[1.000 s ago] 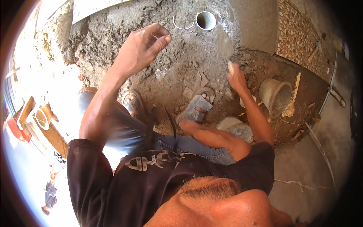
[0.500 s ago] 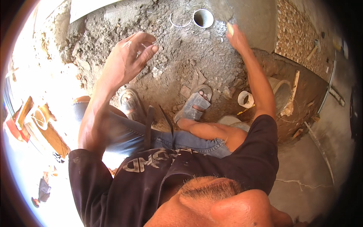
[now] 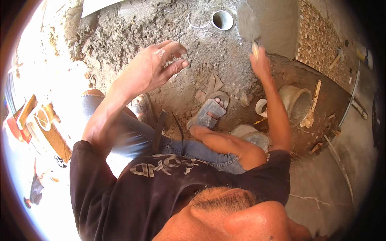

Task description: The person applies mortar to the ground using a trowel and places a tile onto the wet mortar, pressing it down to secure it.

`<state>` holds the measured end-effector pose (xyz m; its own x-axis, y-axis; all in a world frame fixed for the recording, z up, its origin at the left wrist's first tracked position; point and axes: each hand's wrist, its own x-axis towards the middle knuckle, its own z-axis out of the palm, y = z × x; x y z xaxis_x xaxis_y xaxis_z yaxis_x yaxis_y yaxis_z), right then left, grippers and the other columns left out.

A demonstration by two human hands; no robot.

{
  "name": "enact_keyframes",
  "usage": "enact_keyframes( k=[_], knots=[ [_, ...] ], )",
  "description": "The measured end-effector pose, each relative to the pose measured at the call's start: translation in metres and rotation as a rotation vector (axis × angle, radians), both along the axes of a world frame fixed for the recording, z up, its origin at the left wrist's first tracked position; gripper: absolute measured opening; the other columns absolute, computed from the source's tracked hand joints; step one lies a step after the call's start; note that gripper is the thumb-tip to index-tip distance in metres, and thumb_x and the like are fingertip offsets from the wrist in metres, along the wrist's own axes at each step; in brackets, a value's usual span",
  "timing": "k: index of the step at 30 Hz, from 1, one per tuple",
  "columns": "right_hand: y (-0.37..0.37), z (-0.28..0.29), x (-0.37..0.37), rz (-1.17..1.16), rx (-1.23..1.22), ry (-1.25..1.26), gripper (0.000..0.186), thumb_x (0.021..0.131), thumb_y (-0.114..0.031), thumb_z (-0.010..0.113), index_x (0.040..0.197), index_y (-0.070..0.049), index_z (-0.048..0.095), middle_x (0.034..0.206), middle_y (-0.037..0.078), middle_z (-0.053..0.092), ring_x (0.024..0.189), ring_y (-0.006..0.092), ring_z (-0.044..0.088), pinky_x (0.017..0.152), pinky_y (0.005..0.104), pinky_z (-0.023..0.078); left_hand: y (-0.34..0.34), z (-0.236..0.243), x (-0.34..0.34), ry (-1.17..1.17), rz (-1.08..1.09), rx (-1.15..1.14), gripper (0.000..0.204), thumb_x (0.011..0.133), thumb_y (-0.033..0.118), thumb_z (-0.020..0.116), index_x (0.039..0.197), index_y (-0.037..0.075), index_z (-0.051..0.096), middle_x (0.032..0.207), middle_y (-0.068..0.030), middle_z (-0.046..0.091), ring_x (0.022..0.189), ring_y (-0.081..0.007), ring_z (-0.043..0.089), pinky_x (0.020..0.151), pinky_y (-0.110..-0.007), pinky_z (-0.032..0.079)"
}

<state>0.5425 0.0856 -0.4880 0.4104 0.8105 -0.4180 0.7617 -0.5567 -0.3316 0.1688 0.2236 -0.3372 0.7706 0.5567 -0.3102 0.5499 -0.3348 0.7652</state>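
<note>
A flat grey trowel (image 3: 249, 25) is gripped by its pale handle (image 3: 255, 49) in the right hand (image 3: 261, 64), just beside a round white-rimmed pipe (image 3: 226, 21); the left hand (image 3: 156, 66) is held apart, half-curled, over rough grey ground (image 3: 116, 40).

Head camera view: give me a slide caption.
Right hand holding a trowel near a white pipe, left hand empty above rough ground.

I wear this wide fisheye on my head (image 3: 241, 219), facing steeply down — close over my dark shirt (image 3: 144, 201), with my left hand (image 3: 155, 66) and right hand (image 3: 261, 63) farther out, above the rough ground (image 3: 219, 56) — straight edges bowing toward the view's darkened rim.
</note>
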Motion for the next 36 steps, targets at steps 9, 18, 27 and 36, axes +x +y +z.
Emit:
enact_keyframes(
  k=[9,18,27,36],
  knots=[
    [0.145,-0.073,0.055,0.266,0.015,-0.027,0.050,0.083,-0.032,0.065,0.122,-0.007,0.048,0.109,0.029,0.062,0.102,0.0469,0.059,0.085,0.0509,0.047,-0.018,0.021,-0.027,0.020,0.161,0.152,0.026,0.094,0.027,0.061,0.109,0.005,0.060,0.097,-0.0139,0.064,0.084,-0.0323,0.066,0.073,-0.042,0.054],
    [0.180,-0.052,0.026,0.616,-0.046,-0.025,0.046,0.081,-0.024,0.064,0.121,-0.006,0.050,0.103,0.027,0.065,0.093,0.0396,0.064,0.081,0.0469,0.049,-0.037,0.039,-0.035,0.192,0.172,0.154,0.030,0.090,0.024,0.065,0.115,0.008,0.058,0.097,-0.0115,0.061,0.087,-0.0331,0.062,0.076,-0.043,0.051],
    [0.163,-0.078,0.038,0.365,0.027,-0.063,0.050,0.081,-0.025,0.065,0.126,-0.011,0.048,0.101,0.025,0.066,0.093,0.0447,0.062,0.079,0.0518,0.049,-0.038,0.033,-0.034,0.242,0.195,0.070,0.034,0.087,0.016,0.068,0.118,0.007,0.056,0.100,-0.0108,0.061,0.091,-0.0308,0.060,0.080,-0.041,0.049],
    [0.170,-0.065,0.030,0.385,0.043,-0.031,0.044,0.084,-0.018,0.065,0.121,-0.006,0.044,0.098,0.029,0.065,0.091,0.0459,0.064,0.076,0.0524,0.051,-0.038,0.025,-0.023,0.258,0.131,0.067,0.034,0.087,0.017,0.067,0.118,0.008,0.056,0.100,-0.0106,0.060,0.090,-0.0310,0.060,0.079,-0.041,0.048]
  ],
)
